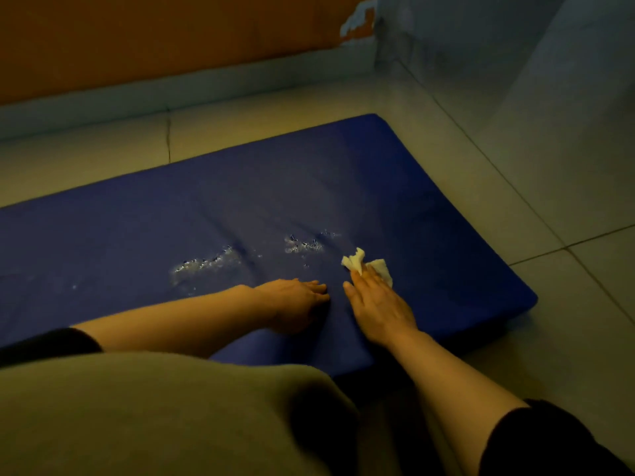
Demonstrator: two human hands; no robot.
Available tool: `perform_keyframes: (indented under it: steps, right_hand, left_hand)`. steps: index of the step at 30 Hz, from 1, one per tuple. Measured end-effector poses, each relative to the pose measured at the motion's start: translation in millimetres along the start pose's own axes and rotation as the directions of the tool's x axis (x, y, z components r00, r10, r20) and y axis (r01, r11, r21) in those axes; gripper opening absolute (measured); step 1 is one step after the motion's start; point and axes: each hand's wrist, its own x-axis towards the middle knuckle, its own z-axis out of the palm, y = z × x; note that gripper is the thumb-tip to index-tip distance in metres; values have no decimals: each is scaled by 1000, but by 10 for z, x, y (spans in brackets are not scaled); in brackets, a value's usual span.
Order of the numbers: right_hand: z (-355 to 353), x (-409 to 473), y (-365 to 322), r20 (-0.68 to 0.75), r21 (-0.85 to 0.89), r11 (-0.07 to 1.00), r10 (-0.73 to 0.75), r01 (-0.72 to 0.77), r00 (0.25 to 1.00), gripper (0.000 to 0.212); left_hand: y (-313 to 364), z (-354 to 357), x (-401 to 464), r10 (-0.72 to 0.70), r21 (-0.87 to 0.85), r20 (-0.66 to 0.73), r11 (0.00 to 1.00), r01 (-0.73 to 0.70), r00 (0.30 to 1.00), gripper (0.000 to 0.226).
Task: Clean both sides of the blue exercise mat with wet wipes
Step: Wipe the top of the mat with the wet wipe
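Observation:
The blue exercise mat [240, 201] lies flat on the tiled floor and runs off the left edge of the view. White scuffed patches [202, 264] mark its middle. My right hand [374, 304] lies flat with straight fingers on a crumpled white wet wipe [367, 264] and presses it onto the mat near the right end. My left hand [295, 300] rests on the mat just left of it, fingers bent down against the surface, holding nothing.
Light floor tiles [515, 201] surround the mat. An orange wall with a pale skirting [171, 94] runs behind it, and a grey-blue wall [481, 46] meets it at the far right corner. My grey-clad lap [154, 413] fills the near left.

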Motion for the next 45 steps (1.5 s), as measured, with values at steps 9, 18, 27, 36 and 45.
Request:
perform_keyframes:
  steps: [9, 18, 27, 36, 45]
  right_hand:
    - [-46, 201, -52, 65, 27, 997, -70, 68, 995, 57]
    - [-313, 927, 250, 108, -113, 991, 90, -78, 990, 60]
    - [-329, 1641, 233, 71, -182, 982, -42, 55, 997, 63]
    - [-264, 1439, 257, 67, -259, 959, -98, 112, 993, 76]
    - [-401, 1991, 265, -34, -196, 981, -2, -5, 999, 67]
  left_hand:
    - [-587, -546, 133, -94, 69, -101, 992, 101, 990, 85]
    - [-1506, -764, 661, -112, 109, -18, 988, 113, 994, 105]
    - [-1678, -849, 1031, -209, 118, -51, 970, 213, 977, 110]
    - [-1494, -510, 1249, -312, -43, -99, 950, 309, 945, 102]
    - [-1519, -586, 1209, -309, -29, -93, 951, 308, 946, 103]
